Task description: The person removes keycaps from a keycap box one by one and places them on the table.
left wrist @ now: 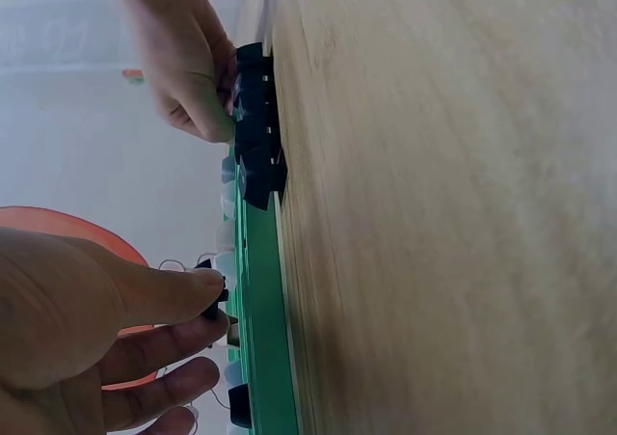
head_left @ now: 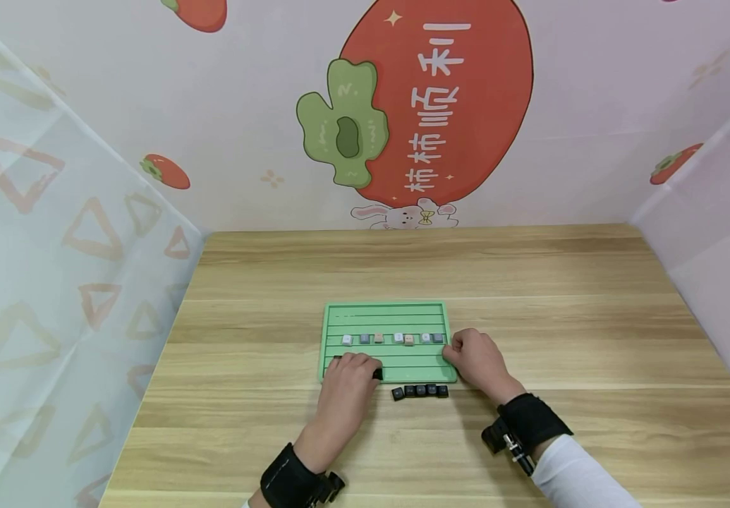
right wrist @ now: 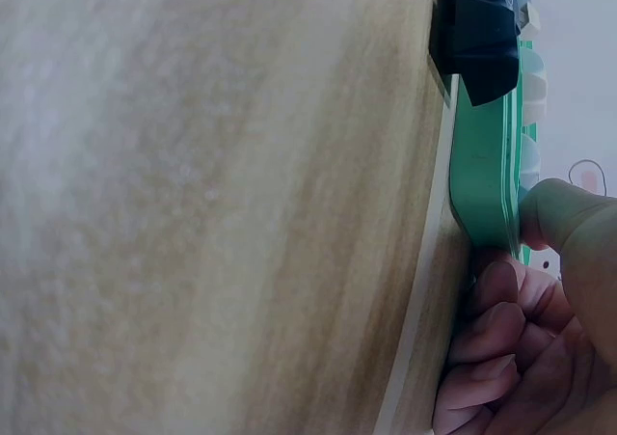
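A green ridged board (head_left: 415,363) lies on the table, with a row of white, grey and tan keycaps (head_left: 399,339) across its middle. Over its front left part, my left hand (head_left: 349,384) pinches a black keycap (left wrist: 211,303) between thumb and index finger. Another black keycap (left wrist: 240,406) sits on the board beneath that hand's other fingers. My right hand (head_left: 480,361) grips the board's front right corner, thumb on the top edge (right wrist: 516,203) and fingers curled against the side. Several black keycaps (head_left: 420,390) stand in a row just in front of the board.
The wooden table (head_left: 263,310) reaches to a printed backdrop (head_left: 244,113) behind and white side walls (head_left: 53,247). Black straps with small cameras (head_left: 291,480) are on both wrists.
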A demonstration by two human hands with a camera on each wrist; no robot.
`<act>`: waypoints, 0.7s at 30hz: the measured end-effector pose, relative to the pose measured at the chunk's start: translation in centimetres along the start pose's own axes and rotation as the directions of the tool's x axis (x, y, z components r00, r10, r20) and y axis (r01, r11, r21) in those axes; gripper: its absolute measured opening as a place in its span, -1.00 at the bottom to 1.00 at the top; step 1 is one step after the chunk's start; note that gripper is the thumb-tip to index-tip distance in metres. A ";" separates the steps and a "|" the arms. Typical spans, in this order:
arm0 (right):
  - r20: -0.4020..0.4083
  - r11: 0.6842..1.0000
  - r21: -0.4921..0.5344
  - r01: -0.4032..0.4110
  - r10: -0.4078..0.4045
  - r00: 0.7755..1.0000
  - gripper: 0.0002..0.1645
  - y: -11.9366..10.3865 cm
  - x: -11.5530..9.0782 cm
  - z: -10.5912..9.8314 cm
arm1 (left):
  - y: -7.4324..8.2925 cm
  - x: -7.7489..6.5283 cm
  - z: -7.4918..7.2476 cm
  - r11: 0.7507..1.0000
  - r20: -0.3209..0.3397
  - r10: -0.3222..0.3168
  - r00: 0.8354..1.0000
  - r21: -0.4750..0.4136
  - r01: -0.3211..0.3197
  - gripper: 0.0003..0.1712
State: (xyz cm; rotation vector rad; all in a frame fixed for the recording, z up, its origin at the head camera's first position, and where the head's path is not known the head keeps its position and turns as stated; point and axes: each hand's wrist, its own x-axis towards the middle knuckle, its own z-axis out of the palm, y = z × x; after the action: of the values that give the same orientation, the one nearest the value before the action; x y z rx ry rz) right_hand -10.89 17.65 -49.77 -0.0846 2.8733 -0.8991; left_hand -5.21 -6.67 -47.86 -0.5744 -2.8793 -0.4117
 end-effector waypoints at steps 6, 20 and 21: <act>0.001 1.000 0.000 0.000 0.000 1.000 -0.62 0.1 0.0 0.0 | 0.2 -0.2 0.1 1.000 0.014 0.000 1.000 -0.005 0.000 -0.73; 0.006 1.000 -0.002 0.004 -0.004 1.000 -0.61 -0.1 0.0 -0.1 | 0.4 -0.5 0.5 1.000 0.021 0.016 1.000 0.007 -0.016 -0.76; 0.006 1.000 -0.002 0.004 -0.004 1.000 -0.62 -0.1 0.0 -0.1 | 0.4 -0.5 0.5 1.000 0.023 0.017 1.000 0.009 -0.018 -0.76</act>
State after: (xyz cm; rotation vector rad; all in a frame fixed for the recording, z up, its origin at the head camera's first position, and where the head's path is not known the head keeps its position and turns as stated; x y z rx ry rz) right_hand -10.87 17.60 -49.65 -0.0928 2.8696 -0.8955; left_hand -4.61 -6.34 -48.32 -0.6061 -2.8937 -0.3910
